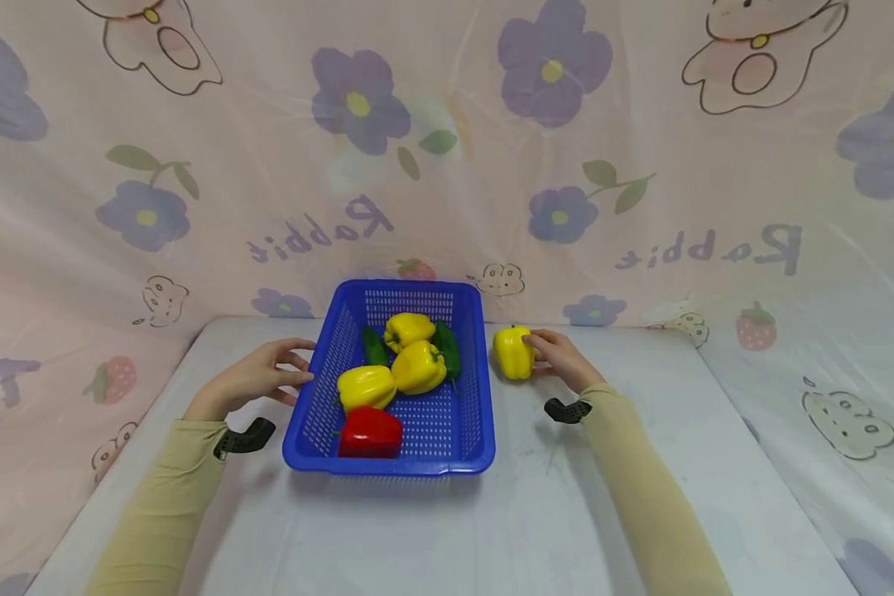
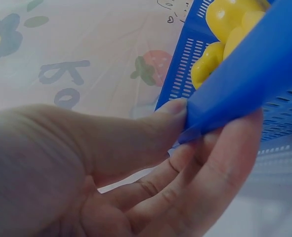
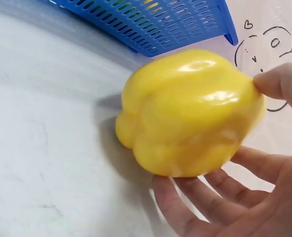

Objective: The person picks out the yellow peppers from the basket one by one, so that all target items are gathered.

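A blue plastic basket (image 1: 447, 459) stands on the white table, with yellow bell peppers (image 1: 366, 387), a red bell pepper (image 1: 371, 432) and green peppers (image 1: 448, 348) inside. On its left side my left hand (image 1: 264, 377) pinches the rim; the left wrist view shows the thumb on one face of the rim (image 2: 234, 94) and fingers beneath. Just right of the basket, my right hand (image 1: 564, 358) holds another yellow bell pepper (image 1: 513, 353). In the right wrist view the thumb presses one end of this yellow bell pepper (image 3: 190, 113) and the fingertips touch its side.
The white table (image 1: 536, 530) extends in front of the basket and to both sides. Behind it hangs a pink cloth (image 1: 447, 207) printed with flowers and rabbits. A black wrist mount (image 1: 246, 436) sits on the left wrist, another black mount (image 1: 566, 410) on the right.
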### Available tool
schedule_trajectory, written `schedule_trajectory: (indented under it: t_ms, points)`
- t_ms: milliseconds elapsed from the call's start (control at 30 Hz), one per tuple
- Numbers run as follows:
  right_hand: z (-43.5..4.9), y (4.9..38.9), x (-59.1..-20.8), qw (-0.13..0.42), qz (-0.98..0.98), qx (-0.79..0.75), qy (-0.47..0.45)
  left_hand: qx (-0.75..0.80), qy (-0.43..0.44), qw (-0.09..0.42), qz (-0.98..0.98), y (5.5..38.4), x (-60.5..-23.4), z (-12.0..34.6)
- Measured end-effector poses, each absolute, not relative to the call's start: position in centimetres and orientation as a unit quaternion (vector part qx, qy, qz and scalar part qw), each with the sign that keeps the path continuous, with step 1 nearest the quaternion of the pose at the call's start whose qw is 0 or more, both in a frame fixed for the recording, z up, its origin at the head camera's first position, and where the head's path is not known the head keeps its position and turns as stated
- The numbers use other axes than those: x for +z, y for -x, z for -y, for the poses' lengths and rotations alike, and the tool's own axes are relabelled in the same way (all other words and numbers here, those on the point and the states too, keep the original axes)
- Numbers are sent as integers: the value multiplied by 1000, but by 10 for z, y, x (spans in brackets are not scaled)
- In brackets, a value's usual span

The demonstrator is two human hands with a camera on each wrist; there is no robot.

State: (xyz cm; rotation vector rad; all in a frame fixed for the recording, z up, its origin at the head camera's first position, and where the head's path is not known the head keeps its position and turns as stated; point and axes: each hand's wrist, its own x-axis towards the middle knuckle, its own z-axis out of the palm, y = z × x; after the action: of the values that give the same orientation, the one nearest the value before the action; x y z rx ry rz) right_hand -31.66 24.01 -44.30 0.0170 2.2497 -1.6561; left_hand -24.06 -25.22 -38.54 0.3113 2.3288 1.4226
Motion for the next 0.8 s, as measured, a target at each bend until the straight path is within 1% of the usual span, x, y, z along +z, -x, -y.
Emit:
schedule_trajectory:
  t_ms: [300,800]
  points:
    - [-241,323,-446,157,-793,-588,-27,512,-111,196,-829,241,-383,254]
    - [-245,322,-451,156,-785,-598,-38,505,-111,194,-834,241,-385,251]
